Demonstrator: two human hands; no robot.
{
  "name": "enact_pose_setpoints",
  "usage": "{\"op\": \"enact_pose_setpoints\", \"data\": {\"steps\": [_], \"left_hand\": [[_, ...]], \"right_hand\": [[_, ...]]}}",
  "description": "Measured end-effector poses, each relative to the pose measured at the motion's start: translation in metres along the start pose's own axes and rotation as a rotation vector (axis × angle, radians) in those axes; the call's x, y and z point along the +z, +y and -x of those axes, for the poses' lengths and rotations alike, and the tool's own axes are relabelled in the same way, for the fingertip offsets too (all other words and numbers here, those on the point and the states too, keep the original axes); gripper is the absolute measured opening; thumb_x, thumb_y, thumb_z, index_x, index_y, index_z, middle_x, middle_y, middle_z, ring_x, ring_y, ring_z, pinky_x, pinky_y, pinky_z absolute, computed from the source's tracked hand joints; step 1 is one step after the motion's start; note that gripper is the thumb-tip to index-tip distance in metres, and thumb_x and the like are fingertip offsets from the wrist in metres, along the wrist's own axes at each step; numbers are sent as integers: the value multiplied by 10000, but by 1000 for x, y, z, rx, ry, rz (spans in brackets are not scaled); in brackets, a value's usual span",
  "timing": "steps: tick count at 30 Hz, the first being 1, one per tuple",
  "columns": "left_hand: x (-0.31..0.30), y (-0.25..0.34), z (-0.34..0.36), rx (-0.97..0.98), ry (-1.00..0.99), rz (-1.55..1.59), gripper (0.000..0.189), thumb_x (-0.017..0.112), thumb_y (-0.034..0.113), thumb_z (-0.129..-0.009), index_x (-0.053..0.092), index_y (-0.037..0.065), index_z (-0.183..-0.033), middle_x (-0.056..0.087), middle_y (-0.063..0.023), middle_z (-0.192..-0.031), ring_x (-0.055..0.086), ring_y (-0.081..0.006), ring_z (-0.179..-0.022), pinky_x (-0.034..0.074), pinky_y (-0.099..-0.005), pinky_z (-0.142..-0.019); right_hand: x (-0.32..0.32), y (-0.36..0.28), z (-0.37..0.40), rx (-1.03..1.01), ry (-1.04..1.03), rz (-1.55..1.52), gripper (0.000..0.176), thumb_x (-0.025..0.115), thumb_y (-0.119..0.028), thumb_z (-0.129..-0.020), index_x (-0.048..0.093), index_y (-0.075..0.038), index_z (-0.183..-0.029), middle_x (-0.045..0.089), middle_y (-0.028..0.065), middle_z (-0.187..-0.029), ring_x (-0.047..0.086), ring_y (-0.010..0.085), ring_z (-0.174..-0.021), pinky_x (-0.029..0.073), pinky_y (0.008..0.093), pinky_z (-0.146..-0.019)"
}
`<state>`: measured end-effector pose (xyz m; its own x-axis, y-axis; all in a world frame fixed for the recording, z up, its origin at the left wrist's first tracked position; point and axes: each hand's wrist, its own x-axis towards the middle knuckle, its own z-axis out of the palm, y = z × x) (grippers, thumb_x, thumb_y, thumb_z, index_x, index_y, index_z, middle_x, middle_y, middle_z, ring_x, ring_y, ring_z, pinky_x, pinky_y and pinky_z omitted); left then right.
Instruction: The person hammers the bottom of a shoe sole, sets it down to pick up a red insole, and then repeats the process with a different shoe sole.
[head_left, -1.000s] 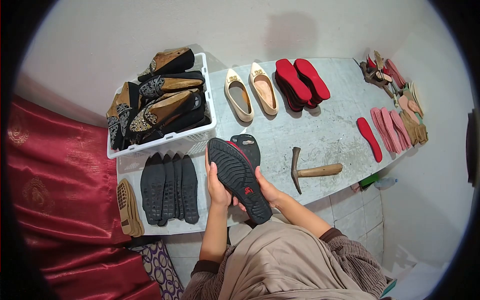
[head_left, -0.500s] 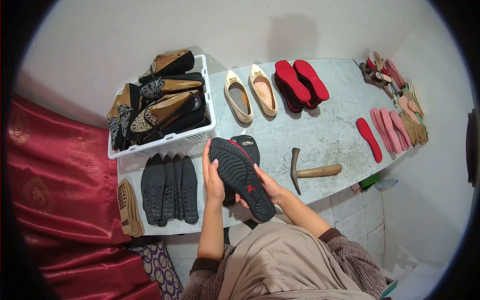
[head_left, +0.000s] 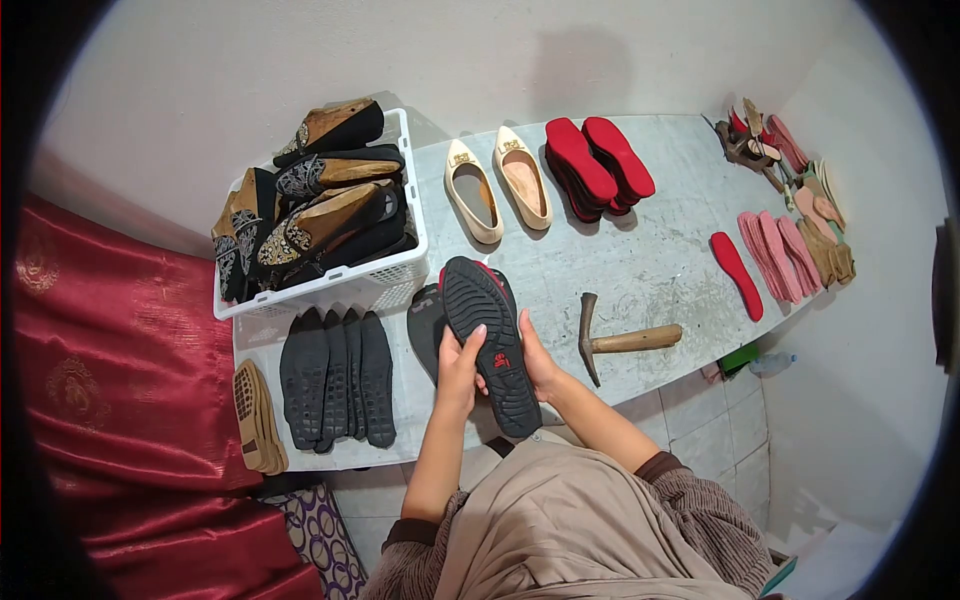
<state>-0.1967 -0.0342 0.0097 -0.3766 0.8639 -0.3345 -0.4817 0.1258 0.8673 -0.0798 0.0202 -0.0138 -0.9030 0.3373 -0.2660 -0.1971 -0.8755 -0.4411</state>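
A black ridged shoe sole [head_left: 480, 320] with a red mark and a red edge is held upright between both hands, its tread facing me. My left hand [head_left: 460, 365] grips its left side, thumb on the tread. Along the right side, my right hand [head_left: 538, 358] holds it with the fingers mostly straight and partly hidden behind. Another dark sole [head_left: 426, 322] lies on the table behind it, partly covered. To the right rests a hammer [head_left: 630, 340] with a wooden handle.
A white basket [head_left: 345, 285] holds wooden lasts with black uppers. Black soles [head_left: 375, 380] and tan soles [head_left: 258, 425] lie at left. Cream shoes [head_left: 523, 185] and red soles [head_left: 580, 165] stand at the back. Pink insoles [head_left: 775, 255] and tools lie right.
The held sole has turned more upright. My left hand has moved right and lower on it, and my right hand's fingers have come up beside it. More of the dark sole behind shows.
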Motion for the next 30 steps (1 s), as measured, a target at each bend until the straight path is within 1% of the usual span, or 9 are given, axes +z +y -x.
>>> {"op": "enact_pose_setpoints", "data": {"steps": [2,4,5,9,17,19,23,25,30], "left_hand": [[-2,1,-1,-50,-52,86,361,594,180,-848,449,51,-1152,594,-68,-936,537,-70,-506,374,-168,-333],[3,0,-3,71,82,203,352,585,153,-853,447,26,-1150,597,-70,-938,589,-101,-633,474,-202,-485],[-4,2,-3,60,18,229,340,570,124,-862,441,31,-1162,583,-72,-994,593,-143,-840,501,-257,-696],[-8,-2,-11,204,31,315,373,545,116,-879,402,46,-1217,508,-88,-1148,514,-173,-1031,453,-313,-854],[-2,-32,-12,186,261,242,328,549,152,-886,458,-1,-1163,555,-80,-1090,546,-161,-959,448,-284,-828],[-2,-31,-9,258,351,180,279,562,151,-876,516,-16,-1095,587,-72,-1034,561,-150,-912,446,-267,-808],[-20,-33,-9,285,317,65,307,593,192,-852,532,-14,-1070,598,-68,-974,579,-143,-837,468,-265,-737],[-27,-33,-7,278,285,41,305,601,189,-847,539,-17,-1063,599,-67,-976,576,-143,-849,462,-266,-755],[-17,-26,4,305,253,-84,316,625,174,-834,550,-19,-1073,603,-78,-1010,574,-139,-864,447,-259,-799]], "right_hand": [[1,2,2,-24,14,4,675,360,-615,-859,534,10,-1047,611,155,-872,620,208,-724,529,321,-634],[11,5,5,-137,195,340,404,577,-358,-857,541,-10,-1059,617,110,-773,627,163,-704,529,289,-636],[9,3,8,-92,194,378,370,659,-228,-808,537,1,-1072,624,100,-783,625,135,-753,514,266,-667],[-2,21,3,-361,523,1109,452,625,-345,-825,532,41,-1040,649,185,-821,651,251,-725,496,342,-636],[-5,29,22,-415,498,1283,428,586,-369,-843,525,21,-1008,620,202,-715,632,332,-673,476,363,-583],[-9,10,38,-222,486,1181,369,560,-329,-863,520,15,-992,609,155,-687,599,327,-599,468,346,-548],[-90,-15,74,-679,987,1612,299,643,-174,-774,533,-68,-1031,575,152,-956,554,314,-915,445,385,-774],[-113,-22,109,-383,1283,1846,416,724,-163,-674,544,-129,-1047,526,119,-1082,458,299,-1093,371,449,-907],[-118,-19,127,-109,1334,2022,499,769,-229,-618,549,-169,-1062,488,67,-1166,377,295,-1182,235,599,-995]]}}
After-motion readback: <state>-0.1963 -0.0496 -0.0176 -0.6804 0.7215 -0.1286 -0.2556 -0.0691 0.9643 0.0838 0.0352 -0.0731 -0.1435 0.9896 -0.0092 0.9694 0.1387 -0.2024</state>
